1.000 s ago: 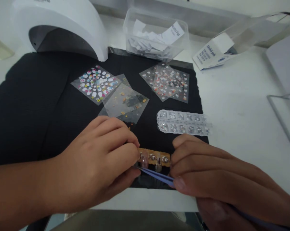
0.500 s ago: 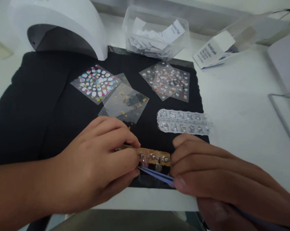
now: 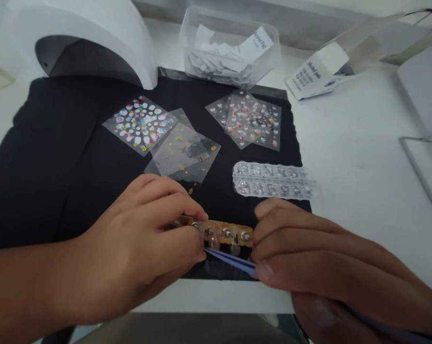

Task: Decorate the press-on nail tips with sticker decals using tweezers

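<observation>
My left hand is curled over the left end of a wooden strip that carries several clear nail tips on small mounts. My right hand pinches blue tweezers, whose points reach left toward a nail tip beside my left fingers. Both hands rest at the near edge of a black mat. Whatever the tweezer points hold is hidden.
On the mat lie sheets of nail stickers, more sheets and a clear rhinestone box. A white nail lamp stands at the back left, a clear tub of paper pads behind, a white box to the right.
My left fingers have slid back slightly, baring more of the strip's left end. The view has shifted a little; the tweezers stay at the same nail tip.
</observation>
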Tool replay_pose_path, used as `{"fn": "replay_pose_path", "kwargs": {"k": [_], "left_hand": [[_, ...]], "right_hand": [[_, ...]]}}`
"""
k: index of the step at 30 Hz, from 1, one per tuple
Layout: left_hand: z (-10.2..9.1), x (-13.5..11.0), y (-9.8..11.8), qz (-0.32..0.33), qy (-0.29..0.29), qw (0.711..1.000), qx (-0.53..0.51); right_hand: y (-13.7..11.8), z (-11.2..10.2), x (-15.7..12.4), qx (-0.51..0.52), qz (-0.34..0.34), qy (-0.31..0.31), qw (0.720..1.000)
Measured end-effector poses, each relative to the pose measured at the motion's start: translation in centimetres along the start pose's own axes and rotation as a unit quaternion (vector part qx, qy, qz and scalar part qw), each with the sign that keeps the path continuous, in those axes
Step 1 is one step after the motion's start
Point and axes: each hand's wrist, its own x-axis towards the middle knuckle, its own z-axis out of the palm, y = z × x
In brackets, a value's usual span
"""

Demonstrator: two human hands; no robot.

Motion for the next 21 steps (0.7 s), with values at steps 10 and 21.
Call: {"fn": "replay_pose_path", "kwargs": {"k": [10,21], "left_hand": [[-0.09,-0.21,0.26,-0.014,0.0,1.0,0.014],[-0.12,0.1,0.53,0.002,0.024,0.999,0.027]], "right_hand": [[0.46,0.7,-1.16,-0.004,0.02,0.047,0.999],[0.4,0.37,-0.78,-0.015,0.009,0.005,1.0]]}}
